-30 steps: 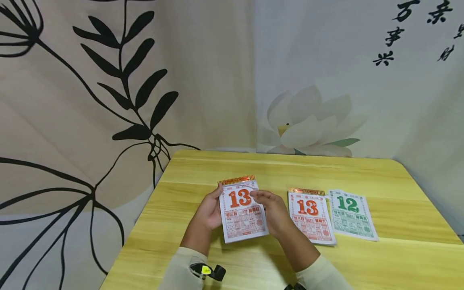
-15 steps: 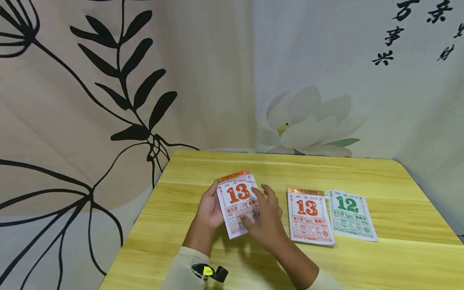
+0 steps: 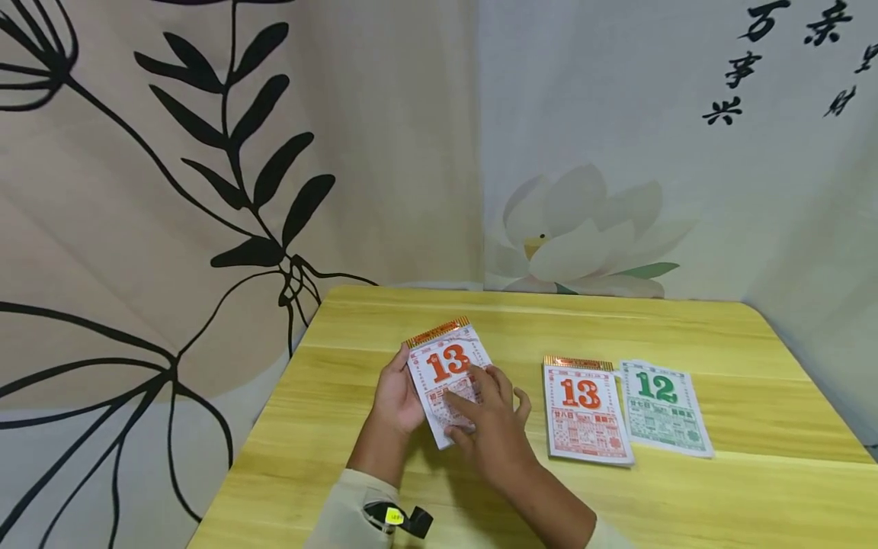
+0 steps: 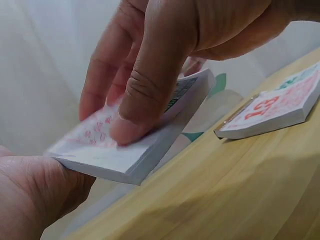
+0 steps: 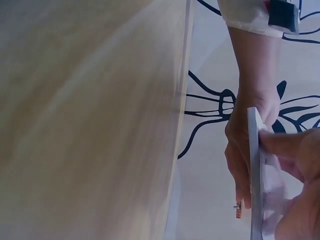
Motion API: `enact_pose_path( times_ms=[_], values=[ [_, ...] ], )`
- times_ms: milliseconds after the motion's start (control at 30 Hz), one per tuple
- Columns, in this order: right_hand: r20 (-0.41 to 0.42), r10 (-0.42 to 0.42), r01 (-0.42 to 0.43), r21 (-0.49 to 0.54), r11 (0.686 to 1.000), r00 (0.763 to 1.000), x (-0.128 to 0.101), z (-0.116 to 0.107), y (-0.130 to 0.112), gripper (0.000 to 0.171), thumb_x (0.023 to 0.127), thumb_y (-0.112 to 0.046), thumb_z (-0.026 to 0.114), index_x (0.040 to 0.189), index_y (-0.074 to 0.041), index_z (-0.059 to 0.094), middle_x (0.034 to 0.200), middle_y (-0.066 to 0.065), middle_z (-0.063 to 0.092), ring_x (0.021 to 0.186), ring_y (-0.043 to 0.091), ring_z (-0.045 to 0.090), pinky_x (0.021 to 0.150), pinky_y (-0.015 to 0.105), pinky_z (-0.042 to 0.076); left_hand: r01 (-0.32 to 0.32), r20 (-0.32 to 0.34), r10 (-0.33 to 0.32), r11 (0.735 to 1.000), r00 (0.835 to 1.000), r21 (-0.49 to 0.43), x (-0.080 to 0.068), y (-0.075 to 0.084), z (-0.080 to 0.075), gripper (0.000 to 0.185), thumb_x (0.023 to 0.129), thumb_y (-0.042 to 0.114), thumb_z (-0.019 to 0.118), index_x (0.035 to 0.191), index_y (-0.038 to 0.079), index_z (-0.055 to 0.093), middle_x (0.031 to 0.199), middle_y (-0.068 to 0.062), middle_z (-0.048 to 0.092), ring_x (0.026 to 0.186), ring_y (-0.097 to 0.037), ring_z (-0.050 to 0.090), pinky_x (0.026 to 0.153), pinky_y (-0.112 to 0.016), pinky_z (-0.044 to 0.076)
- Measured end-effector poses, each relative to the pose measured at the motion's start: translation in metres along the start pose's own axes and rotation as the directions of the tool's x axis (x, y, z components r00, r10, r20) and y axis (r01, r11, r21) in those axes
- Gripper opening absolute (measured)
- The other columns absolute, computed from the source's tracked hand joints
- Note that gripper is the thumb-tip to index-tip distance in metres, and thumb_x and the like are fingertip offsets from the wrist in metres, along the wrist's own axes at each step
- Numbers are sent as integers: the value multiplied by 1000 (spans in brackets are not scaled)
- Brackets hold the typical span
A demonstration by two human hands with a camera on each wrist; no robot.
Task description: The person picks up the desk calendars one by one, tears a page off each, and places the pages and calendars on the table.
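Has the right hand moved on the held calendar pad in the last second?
Yes. The right hand has slid down the held calendar pad, from the red 13 to its lower half, nearer the table's near edge.

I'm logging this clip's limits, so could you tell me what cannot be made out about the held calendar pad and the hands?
- Held calendar pad, head view: the lower half of its top sheet is covered by the right hand.
- Its small print: too small to read in the head view, blurred in the left wrist view.
- Left hand, head view: its fingers are hidden behind the pad.
- Right wrist view: the pad shows only edge-on.
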State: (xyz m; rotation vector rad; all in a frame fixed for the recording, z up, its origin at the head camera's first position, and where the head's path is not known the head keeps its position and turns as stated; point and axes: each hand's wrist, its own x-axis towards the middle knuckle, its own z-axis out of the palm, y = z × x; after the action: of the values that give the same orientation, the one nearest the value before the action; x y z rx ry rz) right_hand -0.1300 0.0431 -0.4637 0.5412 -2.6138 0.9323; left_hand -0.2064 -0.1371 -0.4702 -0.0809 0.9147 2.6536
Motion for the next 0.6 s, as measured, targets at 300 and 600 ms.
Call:
enact_pose_path(
  times_ms=[300,600],
  values=[
    [-141,-45,29,-113,993,989,4,-11,6,21,93,-22,88,112,-15,86,130,14,67,125,37,51,100,57,38,14,-57,-15,1000,998,-20,0,-10,-8,62,119,50,21,168,13,27,153,-5,57,137,-19,61,110,-35,56],
    [-94,-10,-32,-431,902,995,-3,-21,-1,30,99,-42,79,100,-12,84,72,2,65,67,20,51,65,34,38,-18,-61,18,1000,998,-5,0,-13,-7,57,119,51,23,161,14,33,142,-2,65,133,-17,65,108,-34,58]
  ],
)
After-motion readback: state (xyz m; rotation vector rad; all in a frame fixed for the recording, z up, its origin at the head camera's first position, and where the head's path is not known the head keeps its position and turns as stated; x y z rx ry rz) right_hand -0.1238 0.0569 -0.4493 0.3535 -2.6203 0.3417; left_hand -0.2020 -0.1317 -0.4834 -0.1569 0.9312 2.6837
